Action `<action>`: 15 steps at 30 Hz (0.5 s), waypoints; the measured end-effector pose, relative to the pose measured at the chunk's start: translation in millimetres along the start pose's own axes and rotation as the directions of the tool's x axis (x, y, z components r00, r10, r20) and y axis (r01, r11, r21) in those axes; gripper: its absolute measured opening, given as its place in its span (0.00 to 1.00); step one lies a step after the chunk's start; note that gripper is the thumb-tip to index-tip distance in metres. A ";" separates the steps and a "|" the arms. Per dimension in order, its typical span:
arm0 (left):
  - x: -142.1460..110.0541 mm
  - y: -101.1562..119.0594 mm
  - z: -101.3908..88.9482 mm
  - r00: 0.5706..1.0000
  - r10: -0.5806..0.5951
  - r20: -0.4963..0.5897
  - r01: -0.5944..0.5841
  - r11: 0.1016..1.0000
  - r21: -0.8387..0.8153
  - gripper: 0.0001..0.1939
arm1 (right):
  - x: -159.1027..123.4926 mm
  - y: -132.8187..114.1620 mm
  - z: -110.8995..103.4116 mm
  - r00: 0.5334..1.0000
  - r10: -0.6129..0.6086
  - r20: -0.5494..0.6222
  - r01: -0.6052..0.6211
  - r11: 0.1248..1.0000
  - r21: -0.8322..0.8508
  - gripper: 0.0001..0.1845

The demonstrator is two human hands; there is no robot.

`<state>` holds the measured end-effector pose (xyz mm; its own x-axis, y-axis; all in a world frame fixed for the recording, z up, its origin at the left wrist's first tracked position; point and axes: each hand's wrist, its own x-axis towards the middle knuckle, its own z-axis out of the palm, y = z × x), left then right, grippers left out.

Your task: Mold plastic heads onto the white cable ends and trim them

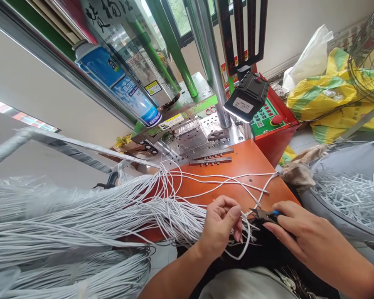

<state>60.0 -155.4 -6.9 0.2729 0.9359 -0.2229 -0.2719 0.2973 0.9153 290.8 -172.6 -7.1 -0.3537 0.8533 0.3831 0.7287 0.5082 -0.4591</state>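
My left hand [222,226] is closed in a pinch on a white cable [245,245] near its end, at the front edge of the orange table [252,160]. My right hand [302,234] grips small blue-handled cutting pliers [266,215], whose tips meet the cable end just right of my left fingers. A thick bundle of white cables [81,220] stretches from the left across the table to my left hand. A few loose cables [237,180] trail over the orange surface toward the right.
A metal mould plate [193,139] and a steel column [210,62] of a green press stand behind. A black lamp [247,97] and red control box [276,122] sit right of it. A grey bin of cut white pieces [349,195] is at right, yellow bags [327,104] beyond.
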 end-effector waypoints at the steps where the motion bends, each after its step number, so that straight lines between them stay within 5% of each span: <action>1: -0.1 0.6 0.8 1.000 0.020 -0.015 -0.019 1.000 0.023 0.17 | 0.1 -3.1 2.0 1.000 -0.005 -0.024 0.004 1.000 -0.028 0.29; 8: -4.3 -2.4 6.2 0.983 0.143 -0.115 -0.116 0.969 0.218 0.16 | 2.1 -23.0 15.9 0.995 -0.053 -0.082 0.041 0.991 -0.131 0.24; 15: -6.4 -12.6 0.6 0.963 0.259 -0.072 -0.205 0.881 0.426 0.13 | 1.3 -23.4 19.0 0.997 -0.027 -0.069 0.018 0.993 -0.117 0.27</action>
<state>62.3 -165.2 -16.9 0.1256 0.9921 -0.0023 0.0977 -0.0101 0.9952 262.2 -181.2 -11.1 -0.3319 0.8295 0.4492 0.7856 0.5067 -0.3552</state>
